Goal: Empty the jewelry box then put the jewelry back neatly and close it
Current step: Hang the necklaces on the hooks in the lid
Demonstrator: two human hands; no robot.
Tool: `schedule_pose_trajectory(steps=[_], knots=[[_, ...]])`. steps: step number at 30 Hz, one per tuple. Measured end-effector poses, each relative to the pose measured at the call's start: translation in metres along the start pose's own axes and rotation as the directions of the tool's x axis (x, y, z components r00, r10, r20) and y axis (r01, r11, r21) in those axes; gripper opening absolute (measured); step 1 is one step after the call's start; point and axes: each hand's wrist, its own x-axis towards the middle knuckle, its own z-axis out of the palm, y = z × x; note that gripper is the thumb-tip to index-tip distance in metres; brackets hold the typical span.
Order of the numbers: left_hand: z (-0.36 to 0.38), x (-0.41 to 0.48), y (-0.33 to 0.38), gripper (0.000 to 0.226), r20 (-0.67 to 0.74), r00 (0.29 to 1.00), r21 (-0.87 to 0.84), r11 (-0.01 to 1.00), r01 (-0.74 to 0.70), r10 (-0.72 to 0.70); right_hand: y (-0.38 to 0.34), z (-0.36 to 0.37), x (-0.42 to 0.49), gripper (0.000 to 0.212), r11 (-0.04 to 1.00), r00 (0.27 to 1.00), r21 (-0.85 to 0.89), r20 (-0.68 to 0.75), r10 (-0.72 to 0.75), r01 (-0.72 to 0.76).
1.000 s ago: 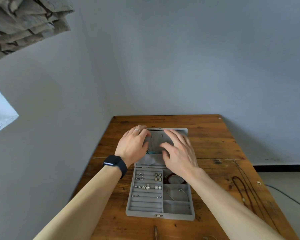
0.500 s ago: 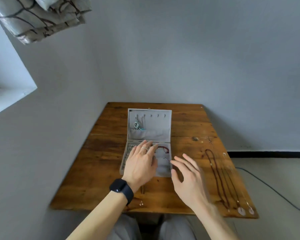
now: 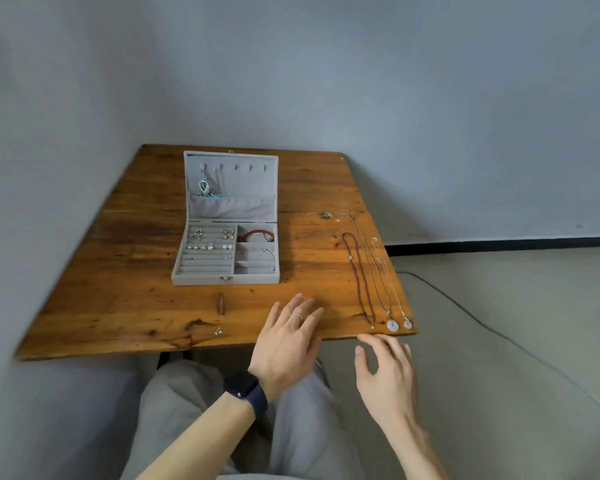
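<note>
We see the grey jewelry box (image 3: 226,279) open on the wood table (image 3: 118,306), lid (image 3: 231,159) tipped back, well apart from both hands. Inside: earrings (image 3: 208,246) in the L slots, a red bracelet (image 3: 256,234) in the far R compartment, a teal piece (image 3: 205,188) hanging in the lid. Along the table's R edge lie a dark beaded necklace (image 3: 359,278) & two pendant necklaces (image 3: 392,325), stretched out. Left hand (image 3: 288,336), w/ ring (image 3: 296,315) & watch (image 3: 245,389), reaches straight-fingered over the near edge, holding nothing. Right hand (image 3: 387,379) hovers off the table just below the pendants, fingers spread, empty.
</note>
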Motion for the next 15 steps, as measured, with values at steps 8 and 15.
schedule_pose_trajectory(steps=[8,15], knots=[[0.031,0.008,-0.001,0.062,0.089,0.993,0.151,0.985,-0.088,0.075,0.022,0.001,0.028,0.04,0.985,0.998,-0.169,0.065,-0.017,0.027],[0.026,0.012,-0.001,0.066,0.141,0.986,0.127,0.986,-0.109,0.091,0.026,0.009,0.023,0.034,0.989,0.993,-0.098,0.037,-0.108,0.111]])
